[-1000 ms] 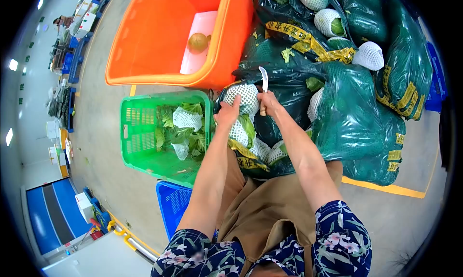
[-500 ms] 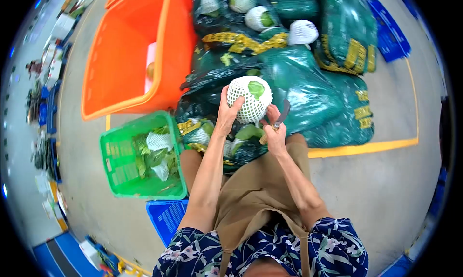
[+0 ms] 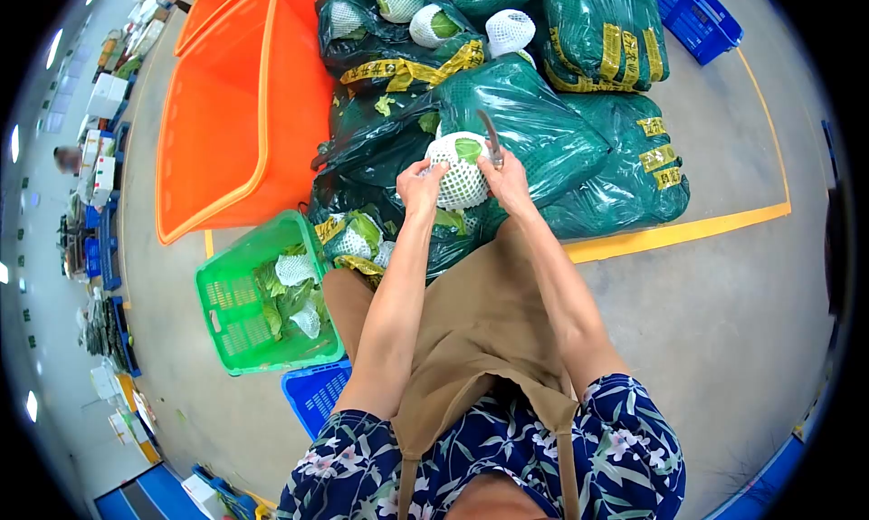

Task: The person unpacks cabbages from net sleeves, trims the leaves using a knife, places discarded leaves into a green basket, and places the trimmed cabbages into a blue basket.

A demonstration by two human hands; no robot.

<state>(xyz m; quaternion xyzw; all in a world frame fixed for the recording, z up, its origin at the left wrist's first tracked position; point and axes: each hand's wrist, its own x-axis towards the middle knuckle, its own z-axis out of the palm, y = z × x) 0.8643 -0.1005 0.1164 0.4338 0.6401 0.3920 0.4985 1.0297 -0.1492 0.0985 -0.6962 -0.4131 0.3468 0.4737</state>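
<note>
A round green vegetable in white foam netting [image 3: 462,183] is between my two hands, above an opened dark green bag. My left hand [image 3: 421,185] grips the netting on its left side. On the right side, my right hand [image 3: 507,178] holds a curved knife [image 3: 491,135], its blade pointing up and away, while its fingers touch the netting. More netted vegetables [image 3: 359,237] lie in the open bag at the lower left of my hands.
Orange tub [image 3: 213,122] at the upper left. Green crate [image 3: 237,316] with leaves and netting, beside a blue crate [image 3: 317,395]. Filled green bags [image 3: 602,31] are stacked ahead and right. Another blue crate [image 3: 697,18] stands at the upper right.
The netted vegetable has been lifted from the open bag and brought between both hands. The knife stays in my right hand, now turned blade up. The view has shifted to the right.
</note>
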